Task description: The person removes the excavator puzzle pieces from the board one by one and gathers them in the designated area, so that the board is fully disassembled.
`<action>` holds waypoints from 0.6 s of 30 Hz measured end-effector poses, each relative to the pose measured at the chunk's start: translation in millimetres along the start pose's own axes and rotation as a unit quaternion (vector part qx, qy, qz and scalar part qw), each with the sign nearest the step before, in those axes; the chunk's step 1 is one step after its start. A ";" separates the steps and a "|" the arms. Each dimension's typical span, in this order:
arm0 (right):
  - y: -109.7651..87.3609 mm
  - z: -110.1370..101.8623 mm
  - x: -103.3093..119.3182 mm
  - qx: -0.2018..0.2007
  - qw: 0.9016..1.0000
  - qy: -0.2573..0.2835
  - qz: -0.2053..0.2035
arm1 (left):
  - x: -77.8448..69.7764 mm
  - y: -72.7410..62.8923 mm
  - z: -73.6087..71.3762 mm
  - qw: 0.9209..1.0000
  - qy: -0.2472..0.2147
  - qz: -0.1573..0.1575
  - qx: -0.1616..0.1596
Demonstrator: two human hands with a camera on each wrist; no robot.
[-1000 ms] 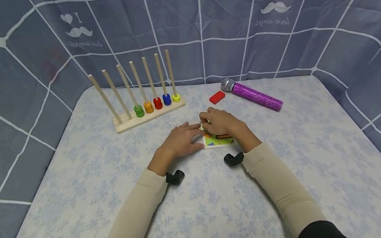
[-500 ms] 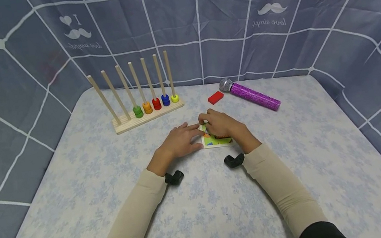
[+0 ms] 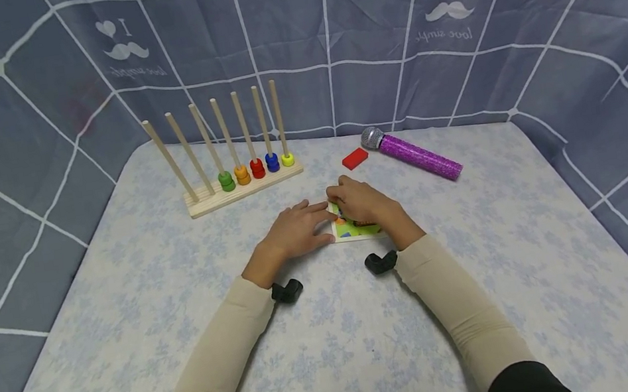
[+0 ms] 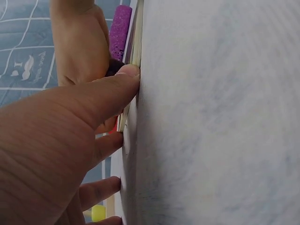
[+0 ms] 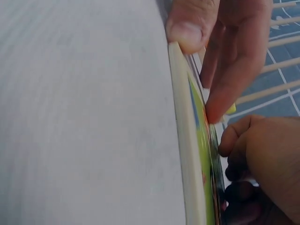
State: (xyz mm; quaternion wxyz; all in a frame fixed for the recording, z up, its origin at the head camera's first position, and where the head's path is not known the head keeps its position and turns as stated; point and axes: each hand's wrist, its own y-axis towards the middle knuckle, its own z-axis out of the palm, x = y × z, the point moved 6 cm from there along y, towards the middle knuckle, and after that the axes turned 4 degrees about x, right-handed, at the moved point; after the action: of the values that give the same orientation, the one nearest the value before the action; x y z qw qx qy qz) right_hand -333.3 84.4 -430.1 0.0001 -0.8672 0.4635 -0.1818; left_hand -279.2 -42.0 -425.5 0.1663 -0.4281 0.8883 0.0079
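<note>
A small flat board (image 3: 358, 231) with a pale rim and a bright green picture lies mid-table. At its left edge rests my left hand (image 3: 297, 230), thumb at the near corner and fingers loosely spread; the right wrist view shows the thumb (image 5: 187, 35) touching the board's rim (image 5: 180, 101). My right hand (image 3: 361, 200) bends over the board's far part, fingers curled down to its face. Anything between those fingertips is hidden in the head view and too dark to make out in the right wrist view. A brown striped shape (image 3: 364, 223) shows beneath that hand.
A wooden peg rack (image 3: 212, 201) with coloured rings stands at the back left. Behind the hands lie a red block (image 3: 355, 159) and a purple glittery microphone (image 3: 420, 157). Grey-blue checked cloth (image 3: 292, 38) hangs behind the table.
Both hands stay at the board. The right hand and forearm have shifted only slightly, and the view has moved a little; nothing has visibly been picked up or released.
</note>
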 end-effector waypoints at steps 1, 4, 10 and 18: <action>-1.4 -0.7 -0.9 -0.003 1.000 0.000 -0.005 | -0.4 0.8 0.3 1.000 0.001 -0.003 0.001; -4.8 -2.5 -2.3 -0.008 1.000 0.009 -0.014 | -1.0 2.0 0.4 1.000 0.003 -0.007 0.001; -7.2 -3.2 -2.6 -0.004 1.000 0.025 -0.005 | -2.6 1.4 0.1 1.000 0.002 0.002 -0.002; -3.4 -1.1 -4.2 -0.005 0.999 0.036 -0.006 | -3.9 -0.8 -1.0 1.000 0.016 -0.004 -0.002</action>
State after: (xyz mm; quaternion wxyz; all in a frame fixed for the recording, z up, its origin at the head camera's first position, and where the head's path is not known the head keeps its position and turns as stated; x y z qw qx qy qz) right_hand -333.0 89.9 -429.9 -0.0223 -0.8628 0.4591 -0.2107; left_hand -276.5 -39.7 -423.3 0.1517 -0.4323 0.8889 0.0019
